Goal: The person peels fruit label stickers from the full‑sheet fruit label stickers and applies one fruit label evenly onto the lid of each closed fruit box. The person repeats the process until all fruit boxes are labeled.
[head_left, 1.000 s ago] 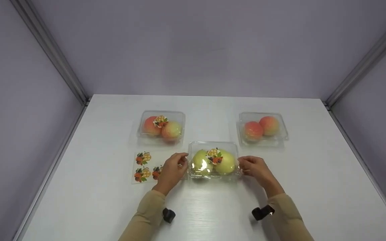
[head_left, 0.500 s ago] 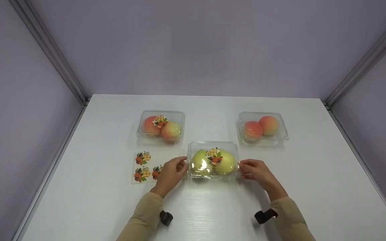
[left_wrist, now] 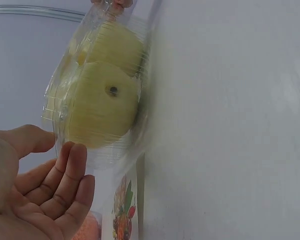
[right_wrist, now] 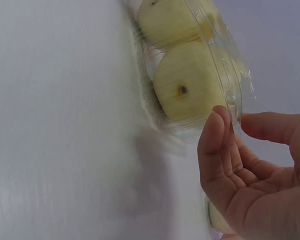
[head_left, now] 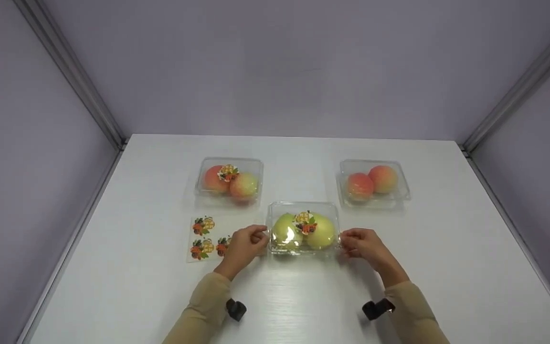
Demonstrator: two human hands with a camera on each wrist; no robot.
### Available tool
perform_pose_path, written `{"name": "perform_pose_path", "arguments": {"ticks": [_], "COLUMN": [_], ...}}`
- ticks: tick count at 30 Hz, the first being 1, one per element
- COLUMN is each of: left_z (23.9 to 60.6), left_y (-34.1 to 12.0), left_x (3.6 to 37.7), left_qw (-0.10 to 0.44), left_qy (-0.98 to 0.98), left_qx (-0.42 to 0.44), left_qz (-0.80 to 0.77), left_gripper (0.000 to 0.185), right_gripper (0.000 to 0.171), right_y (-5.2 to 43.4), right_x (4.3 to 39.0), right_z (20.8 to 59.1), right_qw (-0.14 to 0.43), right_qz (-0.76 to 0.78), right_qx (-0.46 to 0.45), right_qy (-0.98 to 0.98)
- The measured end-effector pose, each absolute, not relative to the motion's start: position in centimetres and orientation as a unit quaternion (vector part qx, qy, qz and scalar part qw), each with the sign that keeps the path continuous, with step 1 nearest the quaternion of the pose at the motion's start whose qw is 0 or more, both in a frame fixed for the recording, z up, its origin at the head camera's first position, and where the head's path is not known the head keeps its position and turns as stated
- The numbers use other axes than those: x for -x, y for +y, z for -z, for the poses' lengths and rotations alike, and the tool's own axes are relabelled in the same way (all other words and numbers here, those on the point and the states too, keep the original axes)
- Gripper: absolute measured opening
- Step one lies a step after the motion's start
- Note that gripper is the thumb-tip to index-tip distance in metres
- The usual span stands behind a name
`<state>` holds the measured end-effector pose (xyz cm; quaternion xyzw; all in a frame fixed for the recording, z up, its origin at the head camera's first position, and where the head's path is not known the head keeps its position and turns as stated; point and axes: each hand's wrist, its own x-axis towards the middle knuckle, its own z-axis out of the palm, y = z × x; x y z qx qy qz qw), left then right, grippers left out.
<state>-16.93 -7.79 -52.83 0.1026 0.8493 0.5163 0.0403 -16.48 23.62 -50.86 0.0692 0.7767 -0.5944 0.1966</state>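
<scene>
A clear plastic clamshell box [head_left: 280, 206] holds two yellow-green fruits [head_left: 320, 232] that look like pears. A fruit-print sticker [head_left: 305, 223] lies on its lid. My left hand [head_left: 244, 246] pinches the box's left rim between thumb and fingertips, as the left wrist view shows. At the opposite side, my right hand [head_left: 368, 246] pinches the right rim, with the thumb [right_wrist: 267, 126] on the lid side and the fingers below. The box rests on the table. A sheet of fruit stickers [head_left: 202, 239] lies partly hidden under my left hand.
Behind on the left stands a clear box [head_left: 251, 164] of two peach-like fruits with a sticker on its lid. A similar box [head_left: 401, 191] with no sticker visible stands behind on the right. Walls enclose the white table [head_left: 127, 200] at the back and sides.
Both hands have slid slightly toward the person along the box's side rims. The box itself has hardly moved, and the other boxes stand as before.
</scene>
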Motion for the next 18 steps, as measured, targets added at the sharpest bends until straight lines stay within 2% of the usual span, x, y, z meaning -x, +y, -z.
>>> {"name": "perform_pose_path", "arguments": {"ticks": [18], "left_z": [52.9], "left_y": [-6.4], "left_x": [18.5], "left_qw": [0.011], "left_qy": [0.842], "left_qx": [-0.045], "left_qz": [-0.537], "left_gripper": [0.027], "right_gripper": [0.03], "right_y": [21.9], "right_x": [17.8], "right_z": [51.3], "right_qw": [0.123], "right_qz": [0.598], "right_qx": [-0.157], "right_qy": [0.776]}}
